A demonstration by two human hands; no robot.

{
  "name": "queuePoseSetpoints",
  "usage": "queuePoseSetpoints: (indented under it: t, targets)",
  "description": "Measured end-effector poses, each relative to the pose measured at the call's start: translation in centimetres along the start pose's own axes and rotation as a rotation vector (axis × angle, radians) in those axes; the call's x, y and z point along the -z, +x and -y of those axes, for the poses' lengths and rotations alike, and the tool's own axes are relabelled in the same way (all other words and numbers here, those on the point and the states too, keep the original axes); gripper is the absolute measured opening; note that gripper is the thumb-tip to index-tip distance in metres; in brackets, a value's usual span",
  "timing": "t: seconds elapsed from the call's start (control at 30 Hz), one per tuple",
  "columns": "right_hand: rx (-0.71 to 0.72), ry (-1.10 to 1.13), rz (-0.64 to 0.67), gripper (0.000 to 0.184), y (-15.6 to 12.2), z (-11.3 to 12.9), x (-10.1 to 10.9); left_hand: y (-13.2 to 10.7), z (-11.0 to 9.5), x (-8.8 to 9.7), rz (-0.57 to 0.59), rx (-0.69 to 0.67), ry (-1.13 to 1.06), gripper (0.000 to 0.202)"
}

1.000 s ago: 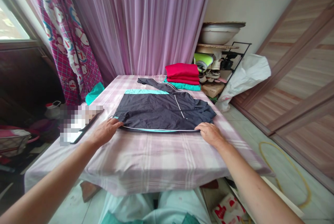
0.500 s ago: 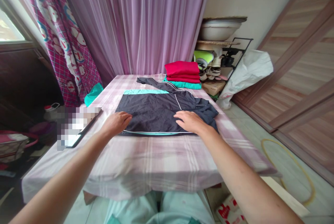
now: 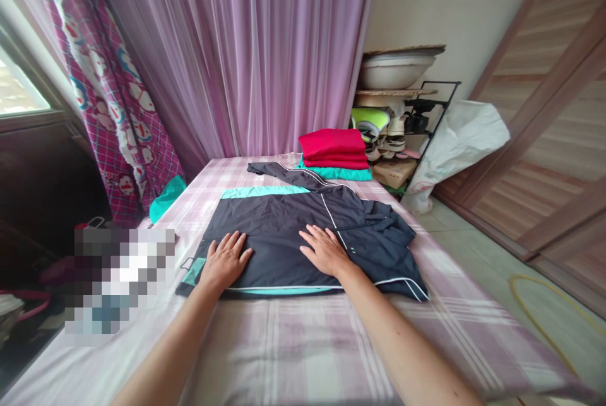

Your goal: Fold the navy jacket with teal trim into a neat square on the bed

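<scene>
A dark navy jacket with turquoise panels and white piping lies spread on the table, its collar end to the right. One sleeve stretches out toward the back left; the near sleeve is not plainly visible. Flat on the jacket's left part rests my left hand, fingers stretched out. My right hand lies palm down near the jacket's middle, close to the white piping line, with its fingers spread. Neither hand grips the cloth.
A checked cloth covers the table. Folded red clothes sit on a turquoise folded garment at the back. A turquoise cloth lies at the left edge, near a blurred-out object. Behind stands a shoe rack beside a white sack.
My view has come closer to the table. My right hand has shifted left on the jacket, and both hands now lie flatter with fingers spread. More of the jacket's lower edge shows.
</scene>
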State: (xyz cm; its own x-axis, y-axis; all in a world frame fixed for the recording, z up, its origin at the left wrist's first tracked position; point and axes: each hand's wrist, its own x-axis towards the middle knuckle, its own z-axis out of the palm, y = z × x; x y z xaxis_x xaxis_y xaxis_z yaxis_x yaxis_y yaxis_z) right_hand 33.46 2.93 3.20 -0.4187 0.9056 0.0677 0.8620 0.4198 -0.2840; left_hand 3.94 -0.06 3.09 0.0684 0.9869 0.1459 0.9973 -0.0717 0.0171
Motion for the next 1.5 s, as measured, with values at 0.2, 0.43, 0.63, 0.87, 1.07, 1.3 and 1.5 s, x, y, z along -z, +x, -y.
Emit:
queuePoseSetpoints:
  t: [0.2,0.43,0.63,0.87,1.07,1.3,1.5]
  targets:
    - [-0.015,0.017,-0.093,0.047,0.1,-0.1,-0.5,0.0,-0.5,0.2,0.021,0.030,0.019,0.055]
    - [-0.059,0.031,-0.058,0.047,0.1,0.2,-0.2,0.0,-0.9,0.7,0.060,0.067,0.043,0.056]
    - [-0.056,0.038,-0.070,0.046,0.2,0.1,-0.5,-0.1,-1.0,0.9,0.059,0.078,0.043,0.055]
    - [-0.047,0.029,-0.086,0.046,0.4,-0.2,-1.0,-0.3,-1.1,0.8,0.050,0.086,0.050,0.055]
    - [-0.038,0.005,-0.098,0.045,0.4,-0.3,-1.0,-0.4,-1.0,0.6,0.011,0.082,0.030,0.052]
    - [-0.025,-0.009,-0.129,0.043,-0.3,-0.2,-0.9,-1.1,-1.1,0.4,-0.017,0.076,0.023,0.052]
    - [-0.014,-0.004,-0.136,0.043,-0.3,-0.4,-1.2,-1.4,-1.2,0.4,-0.020,0.078,0.013,0.051]
